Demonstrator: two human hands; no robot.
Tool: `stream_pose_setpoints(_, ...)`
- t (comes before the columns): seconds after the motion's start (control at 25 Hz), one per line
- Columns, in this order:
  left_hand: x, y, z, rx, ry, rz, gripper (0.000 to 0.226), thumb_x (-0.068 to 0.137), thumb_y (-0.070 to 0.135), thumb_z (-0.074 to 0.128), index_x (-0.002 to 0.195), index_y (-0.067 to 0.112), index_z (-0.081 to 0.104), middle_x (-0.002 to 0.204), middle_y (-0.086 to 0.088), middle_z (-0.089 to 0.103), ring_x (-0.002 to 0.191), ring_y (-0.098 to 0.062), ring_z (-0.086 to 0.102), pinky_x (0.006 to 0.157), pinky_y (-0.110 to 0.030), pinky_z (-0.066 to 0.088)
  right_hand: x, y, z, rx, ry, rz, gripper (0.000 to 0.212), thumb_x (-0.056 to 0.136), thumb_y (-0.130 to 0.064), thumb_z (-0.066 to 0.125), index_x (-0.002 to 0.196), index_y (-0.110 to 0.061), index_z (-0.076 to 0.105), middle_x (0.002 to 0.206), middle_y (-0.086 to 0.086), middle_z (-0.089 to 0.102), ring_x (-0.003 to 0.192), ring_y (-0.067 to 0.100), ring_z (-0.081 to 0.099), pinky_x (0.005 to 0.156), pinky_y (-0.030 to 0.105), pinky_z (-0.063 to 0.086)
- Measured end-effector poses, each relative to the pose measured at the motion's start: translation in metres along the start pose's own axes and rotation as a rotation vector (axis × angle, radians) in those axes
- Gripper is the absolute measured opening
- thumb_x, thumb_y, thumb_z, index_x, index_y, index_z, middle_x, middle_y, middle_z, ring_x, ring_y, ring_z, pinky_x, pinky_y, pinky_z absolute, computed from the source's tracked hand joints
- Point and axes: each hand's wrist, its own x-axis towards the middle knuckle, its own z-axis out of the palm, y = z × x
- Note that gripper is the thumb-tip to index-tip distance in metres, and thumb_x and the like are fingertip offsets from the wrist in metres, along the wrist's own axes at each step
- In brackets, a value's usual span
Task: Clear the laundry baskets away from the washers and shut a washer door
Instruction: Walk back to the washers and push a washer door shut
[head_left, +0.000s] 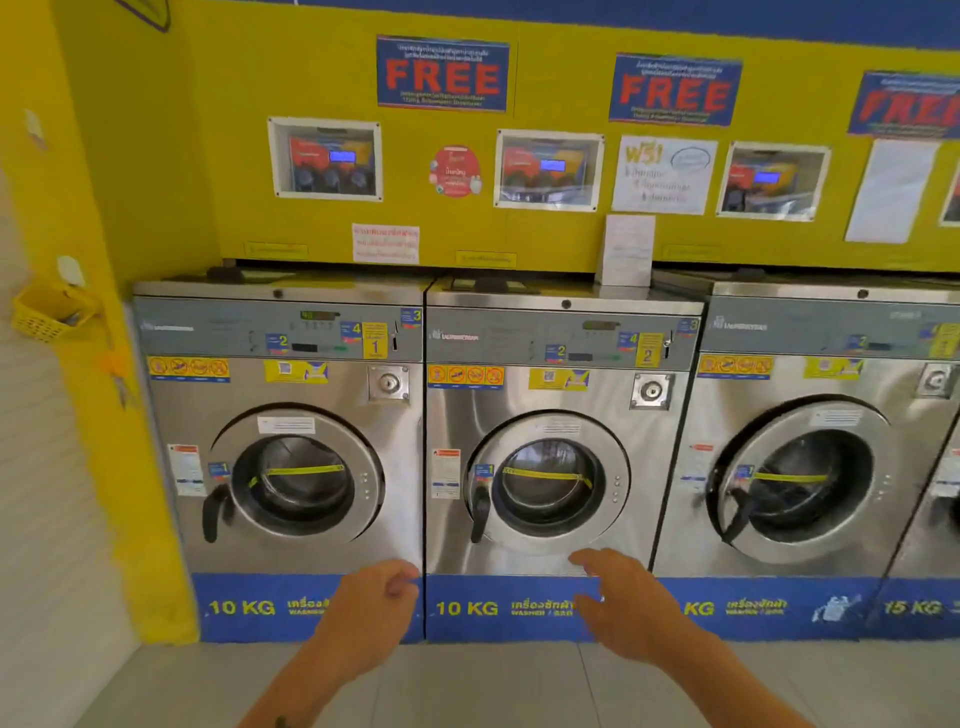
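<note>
**Laundromat washer bank, head view: both hands empty, no baskets in sight**

Yellow wall with blue-and-red "FREE" signs backs a row of stainless-steel front-loading washers on a pale tiled floor. A small yellow slotted plastic basket hangs on the left wall; it looks like a wall fixture, not laundry gear.

Head view, items:
- Washer numbered 1, round glass door with black handle; it sits flush or nearly so.
- Washer numbered 2, round door; appears closed.
- Third washer at right, door; its rim seems to stand slightly proud on the handle side, so it may be ajar, though blur prevents certainty.
- Laundry baskets: none on the floor before the machines, so clearing looks done or lies outside the frame.

Risks, as judged: pushing the wrong door, since none is plainly open; a door pressed at its rim may bounce back unlatched if the handle is not driven home; fingers near the hinge or latch edge could be pinched.

Hands:
- Left hand, forearm reaching forward and up, fingers loosely curled, grip holding nothing, before the blue "10 KG" base strip between washers 1 and 2.
- Right hand, fingers spread and extended forward, grip released and empty, below the door of washer 2.
</note>
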Motion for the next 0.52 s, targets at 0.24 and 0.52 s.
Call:
stream_pose_setpoints(0.24,0.165,0.021,0.043,0.002,-0.122,0.138,0.033,0.093,0.024,0.052,0.125,0.026,0.057,0.126,0.008,0.058,0.096,-0.005,0.059,0.086,-0.018,0.047,0.136,0.02,-0.015,-0.028,0.074,0.068,0.054,0.093,-0.032,0.053,0.144,-0.025,0.039,0.145,0.0,0.043,0.131,0.021,0.043,0.108,0.031,0.036)
stream_pose_setpoints(0.52,0.304,0.059,0.116,0.068,-0.19,0.188,0.047,0.092,0.019,0.055,0.136,0.03,0.042,0.125,0.015,0.039,0.115,-0.006,0.039,0.104,-0.023,0.03,0.306,0.06,-0.036,-0.127,0.078,-0.039,0.063,0.085,-0.027,0.056,0.144,-0.02,0.038,0.147,0.002,0.04,0.13,0.029,0.039,0.108,0.04,0.039)
